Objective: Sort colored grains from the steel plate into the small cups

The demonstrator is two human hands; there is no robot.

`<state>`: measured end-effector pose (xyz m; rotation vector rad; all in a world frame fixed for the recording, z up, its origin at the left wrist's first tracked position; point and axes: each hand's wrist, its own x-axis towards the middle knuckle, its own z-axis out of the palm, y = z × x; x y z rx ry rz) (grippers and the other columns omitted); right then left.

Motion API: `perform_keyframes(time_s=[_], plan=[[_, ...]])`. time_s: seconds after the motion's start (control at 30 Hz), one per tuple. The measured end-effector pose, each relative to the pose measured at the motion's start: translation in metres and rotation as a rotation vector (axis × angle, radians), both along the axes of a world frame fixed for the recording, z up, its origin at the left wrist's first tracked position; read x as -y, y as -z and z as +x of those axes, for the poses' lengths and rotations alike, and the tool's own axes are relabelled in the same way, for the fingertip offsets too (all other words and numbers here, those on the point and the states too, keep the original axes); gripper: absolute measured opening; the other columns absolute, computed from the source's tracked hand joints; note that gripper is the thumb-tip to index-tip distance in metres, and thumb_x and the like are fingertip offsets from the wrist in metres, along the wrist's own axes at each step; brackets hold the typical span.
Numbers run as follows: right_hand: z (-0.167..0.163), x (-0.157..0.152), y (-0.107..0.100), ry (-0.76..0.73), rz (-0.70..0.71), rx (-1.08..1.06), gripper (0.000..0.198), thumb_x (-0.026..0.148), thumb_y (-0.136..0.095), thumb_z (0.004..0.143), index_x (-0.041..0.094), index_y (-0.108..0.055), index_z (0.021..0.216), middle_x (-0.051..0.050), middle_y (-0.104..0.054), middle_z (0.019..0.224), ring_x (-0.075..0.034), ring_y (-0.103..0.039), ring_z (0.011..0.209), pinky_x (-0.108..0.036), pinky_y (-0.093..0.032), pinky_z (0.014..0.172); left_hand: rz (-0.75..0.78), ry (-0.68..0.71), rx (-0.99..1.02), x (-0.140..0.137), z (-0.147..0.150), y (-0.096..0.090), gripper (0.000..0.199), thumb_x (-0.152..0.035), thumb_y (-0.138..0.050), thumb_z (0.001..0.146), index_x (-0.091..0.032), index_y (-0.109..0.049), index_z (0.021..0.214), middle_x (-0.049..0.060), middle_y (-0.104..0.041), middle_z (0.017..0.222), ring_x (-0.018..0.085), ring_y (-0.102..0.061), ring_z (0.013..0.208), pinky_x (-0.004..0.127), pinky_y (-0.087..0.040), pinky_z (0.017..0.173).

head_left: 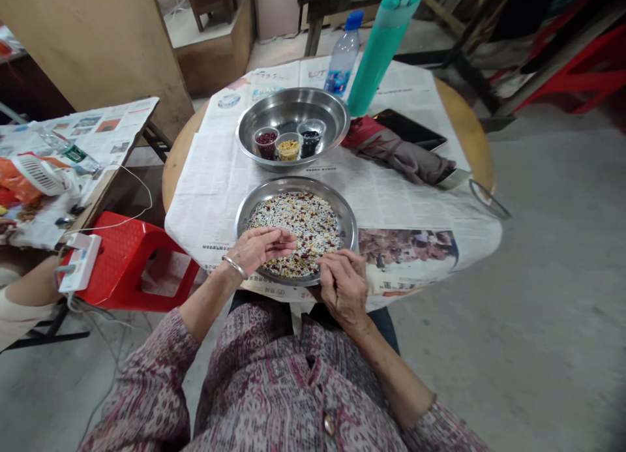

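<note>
A shallow metal tray (353, 233) lies close in front of me, spread with mixed white grains, red beans and yellow kernels (298, 224). Over its left part is my left hand (264, 246), fingers stretched out and slightly cupped, a metal bangle (235, 267) at the wrist. My right hand (345, 286) is at the tray's right near rim, fingers curled and thumb pressed in; whatever they hold is hidden. Behind the tray, a larger metal basin (244, 139) holds plastic cups of red beans (267, 143), yellow kernels (288, 148) and dark beans (310, 141).
Newspaper (210, 171) covers the round table. At its back right stand a blue-capped bottle (342, 57) and a tall green bottle (381, 51), beside a folded umbrella (396, 153) and a dark flat device (411, 129). A red stool (122, 256) with a power strip (81, 263) is left.
</note>
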<state>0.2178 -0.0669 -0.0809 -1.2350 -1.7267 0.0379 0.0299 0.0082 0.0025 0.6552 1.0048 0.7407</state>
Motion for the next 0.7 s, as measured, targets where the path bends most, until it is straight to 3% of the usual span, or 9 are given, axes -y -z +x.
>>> perform_keyframes(time_s=[0.17,0.33,0.47,0.57,0.7], plan=[[-0.0004,0.0001,-0.0014,-0.010,0.005,-0.004,0.018,0.012,-0.051,0.089,0.022,-0.064,0.096,-0.005,-0.068,0.092,-0.023,-0.057,0.098,-0.042,-0.047,0.092,-0.030,-0.010,0.037,0.0000,-0.0010,0.0002,0.018,-0.018,-0.055,0.093,-0.010,-0.071,0.089,0.012,-0.075,0.092,0.017,-0.071,0.086,0.034,-0.056,0.087],[0.0003,-0.0001,0.0002,-0.008,-0.004,-0.004,0.017,0.014,-0.051,0.089,0.021,-0.065,0.098,-0.006,-0.068,0.092,-0.024,-0.057,0.100,-0.044,-0.047,0.093,-0.031,-0.007,-0.002,-0.0019,-0.0012,0.0004,0.020,-0.016,-0.054,0.094,-0.009,-0.072,0.088,0.011,-0.074,0.086,0.011,-0.068,0.075,0.027,-0.056,0.080],[0.0006,-0.0001,0.0007,-0.013,-0.010,-0.009,0.018,0.014,-0.051,0.089,0.021,-0.065,0.098,-0.006,-0.069,0.092,-0.024,-0.058,0.100,-0.044,-0.047,0.094,-0.011,0.008,0.029,-0.0020,-0.0012,0.0009,0.017,-0.016,-0.056,0.092,-0.009,-0.072,0.091,0.012,-0.074,0.091,0.015,-0.071,0.082,0.032,-0.055,0.086],[0.0002,-0.0004,0.0000,-0.014,0.000,-0.004,0.019,0.014,-0.051,0.089,0.022,-0.064,0.099,-0.005,-0.069,0.092,-0.023,-0.059,0.097,-0.044,-0.047,0.094,-0.006,0.011,0.060,-0.0018,-0.0015,0.0009,0.017,-0.005,-0.058,0.085,-0.009,-0.072,0.093,0.012,-0.074,0.094,0.016,-0.072,0.086,0.036,-0.054,0.091],[-0.0001,-0.0009,-0.0001,-0.019,0.007,0.013,0.018,0.012,-0.051,0.089,0.022,-0.063,0.099,-0.005,-0.068,0.092,-0.022,-0.058,0.096,-0.043,-0.047,0.093,-0.009,0.030,0.088,-0.0024,-0.0024,0.0001,0.032,0.007,-0.057,0.072,-0.010,-0.073,0.094,0.011,-0.075,0.098,0.018,-0.072,0.092,0.036,-0.051,0.097]])
